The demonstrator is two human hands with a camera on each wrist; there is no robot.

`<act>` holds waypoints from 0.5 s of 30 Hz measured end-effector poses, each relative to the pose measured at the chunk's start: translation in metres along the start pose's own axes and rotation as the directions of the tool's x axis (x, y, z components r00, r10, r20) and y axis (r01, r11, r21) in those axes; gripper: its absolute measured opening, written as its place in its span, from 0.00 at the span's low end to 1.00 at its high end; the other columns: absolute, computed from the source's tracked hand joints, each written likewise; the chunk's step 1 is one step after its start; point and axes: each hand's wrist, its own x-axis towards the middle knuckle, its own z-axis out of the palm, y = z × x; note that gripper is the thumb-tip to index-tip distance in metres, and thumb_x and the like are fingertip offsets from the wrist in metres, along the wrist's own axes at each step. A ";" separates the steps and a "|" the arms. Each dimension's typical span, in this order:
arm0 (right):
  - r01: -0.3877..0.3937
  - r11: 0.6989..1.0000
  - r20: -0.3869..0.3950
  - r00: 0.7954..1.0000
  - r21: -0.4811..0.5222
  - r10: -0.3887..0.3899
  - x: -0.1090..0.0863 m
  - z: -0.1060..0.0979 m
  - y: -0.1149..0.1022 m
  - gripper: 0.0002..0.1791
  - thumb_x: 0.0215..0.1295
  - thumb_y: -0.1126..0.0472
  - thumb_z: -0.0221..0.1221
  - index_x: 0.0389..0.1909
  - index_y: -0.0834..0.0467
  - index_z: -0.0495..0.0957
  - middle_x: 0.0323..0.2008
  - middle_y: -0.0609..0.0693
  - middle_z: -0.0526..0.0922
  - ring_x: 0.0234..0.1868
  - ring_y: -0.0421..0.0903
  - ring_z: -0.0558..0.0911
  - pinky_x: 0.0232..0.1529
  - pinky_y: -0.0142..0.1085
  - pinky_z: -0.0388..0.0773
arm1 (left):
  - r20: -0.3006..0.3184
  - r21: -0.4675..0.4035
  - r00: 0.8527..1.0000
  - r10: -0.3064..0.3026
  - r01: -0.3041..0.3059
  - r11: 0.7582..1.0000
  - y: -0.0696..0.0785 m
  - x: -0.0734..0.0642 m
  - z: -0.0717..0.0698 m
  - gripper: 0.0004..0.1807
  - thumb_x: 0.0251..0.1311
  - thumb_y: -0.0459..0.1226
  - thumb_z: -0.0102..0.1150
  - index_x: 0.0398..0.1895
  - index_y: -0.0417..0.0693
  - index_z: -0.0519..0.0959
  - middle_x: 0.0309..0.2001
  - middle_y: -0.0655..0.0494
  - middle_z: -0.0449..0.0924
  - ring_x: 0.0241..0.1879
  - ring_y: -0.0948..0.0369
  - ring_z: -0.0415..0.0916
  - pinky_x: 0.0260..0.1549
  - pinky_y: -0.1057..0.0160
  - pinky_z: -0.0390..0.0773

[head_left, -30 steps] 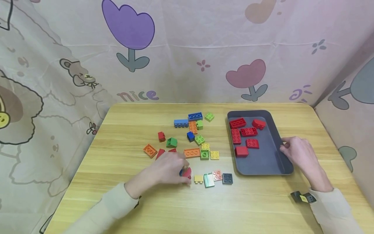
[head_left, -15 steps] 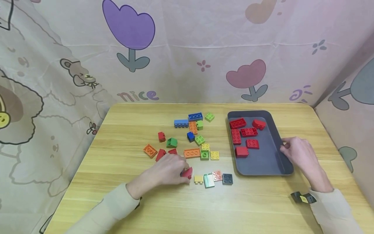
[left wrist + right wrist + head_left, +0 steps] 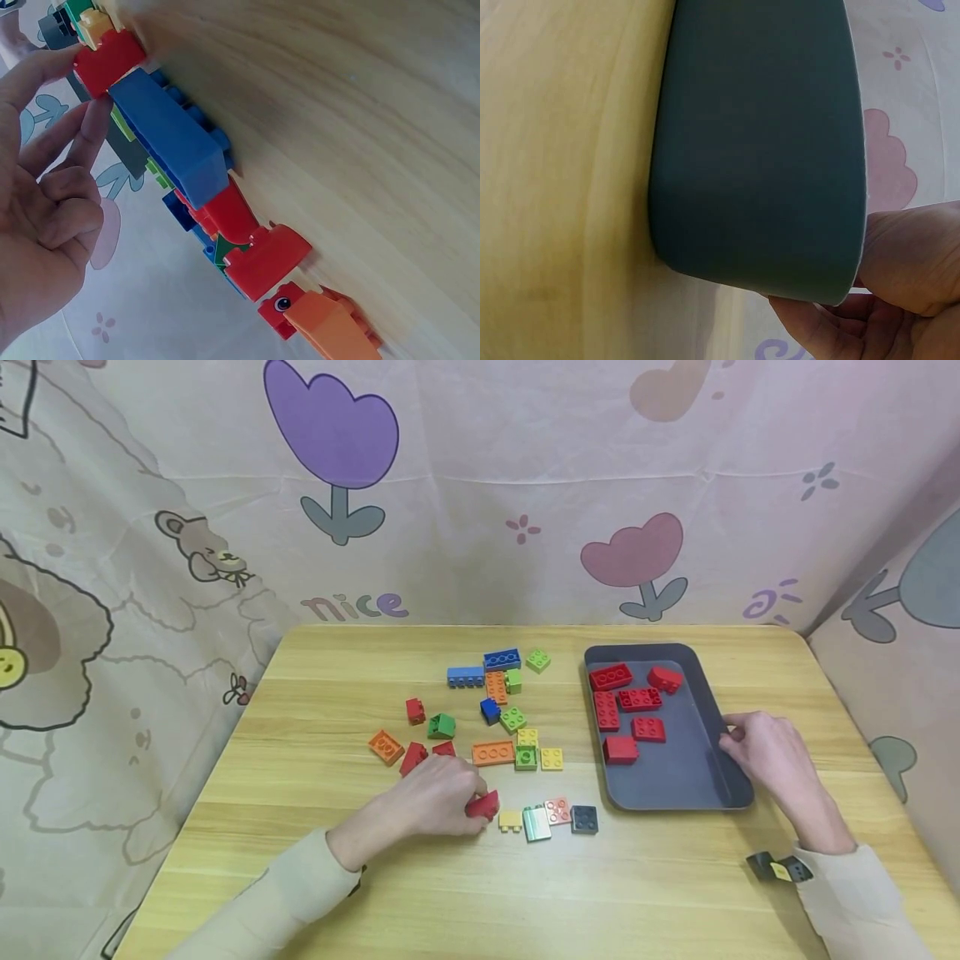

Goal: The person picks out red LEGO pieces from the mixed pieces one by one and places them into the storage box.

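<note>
My left hand [image 3: 438, 795] pinches a red toy brick [image 3: 482, 806] between thumb and fingertips, low over the table. In the left wrist view that red brick [image 3: 109, 63] is at the upper left, and a long blue brick [image 3: 171, 139] lies close behind it; the hand hides the blue one from the head view. Two more red bricks [image 3: 413, 759] lie just beyond the knuckles. On the right, my right hand [image 3: 768, 760] grips the rim of a dark grey tray [image 3: 720, 752] with several red bricks [image 3: 648, 729] in it. The right wrist view has the tray's outer wall [image 3: 761, 150] and the gripping fingers [image 3: 810, 322].
Blue, orange, green and yellow bricks [image 3: 551, 759] lie scattered left of the tray. A small yellow brick [image 3: 510, 820], a pale green one [image 3: 536, 823], a pink one [image 3: 557, 810] and a black one [image 3: 584, 819] sit right of my left hand. A patterned cloth [image 3: 480, 485] hangs behind the table.
The red brick at my left fingertips has turned and shifted slightly right, and more of it shows now. The blue brick glimpsed there earlier is covered by the hand. My right hand stays put.
</note>
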 end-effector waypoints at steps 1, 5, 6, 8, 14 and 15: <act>-0.001 1.000 0.002 1.000 0.001 0.001 0.000 0.000 0.000 0.20 0.58 0.69 0.62 0.48 0.79 0.82 0.31 0.67 0.89 0.22 0.53 0.83 0.23 0.43 0.70 | 0.000 0.002 1.000 0.000 0.000 1.000 0.000 0.000 0.000 0.17 0.55 0.48 0.77 0.19 0.56 0.79 0.15 0.68 0.57 0.19 0.70 0.54 0.21 0.70 0.53; -0.002 1.000 0.002 1.000 0.003 0.002 0.000 0.000 0.000 0.20 0.58 0.69 0.62 0.48 0.79 0.82 0.31 0.67 0.89 0.22 0.52 0.83 0.23 0.43 0.70 | 0.004 0.012 1.000 -0.005 0.005 1.000 0.001 0.000 -0.001 0.15 0.56 0.48 0.77 0.20 0.55 0.81 0.15 0.69 0.58 0.19 0.70 0.55 0.21 0.70 0.54; -0.003 1.000 0.003 1.000 0.003 0.003 0.000 0.000 0.000 0.20 0.58 0.69 0.62 0.48 0.79 0.82 0.31 0.67 0.89 0.23 0.53 0.83 0.23 0.43 0.70 | 0.005 0.015 1.000 -0.006 0.006 1.000 0.001 0.000 -0.001 0.15 0.56 0.48 0.77 0.20 0.55 0.81 0.15 0.69 0.58 0.19 0.70 0.55 0.21 0.70 0.54; -0.004 1.000 0.002 1.000 0.003 0.004 0.000 0.001 0.000 0.20 0.57 0.69 0.62 0.48 0.79 0.82 0.31 0.67 0.90 0.23 0.55 0.84 0.24 0.44 0.71 | 0.004 0.019 1.000 -0.004 0.004 1.000 0.001 0.000 -0.002 0.15 0.56 0.48 0.77 0.20 0.56 0.81 0.15 0.69 0.59 0.18 0.70 0.55 0.21 0.70 0.54; -0.017 1.000 0.010 1.000 0.009 0.017 0.000 0.000 -0.001 0.21 0.57 0.69 0.62 0.49 0.79 0.82 0.33 0.68 0.89 0.25 0.57 0.86 0.25 0.45 0.73 | 0.002 0.033 1.000 0.007 -0.007 0.999 0.001 0.001 -0.008 0.16 0.56 0.49 0.77 0.19 0.56 0.80 0.14 0.69 0.60 0.18 0.70 0.56 0.21 0.71 0.55; -0.018 1.000 0.011 1.000 0.009 0.018 0.000 0.000 -0.001 0.21 0.57 0.69 0.62 0.49 0.79 0.82 0.33 0.68 0.89 0.25 0.56 0.85 0.25 0.45 0.73 | 0.003 0.032 1.000 0.008 -0.008 0.999 0.002 0.002 -0.009 0.16 0.56 0.49 0.77 0.19 0.57 0.80 0.14 0.69 0.60 0.18 0.70 0.56 0.21 0.71 0.55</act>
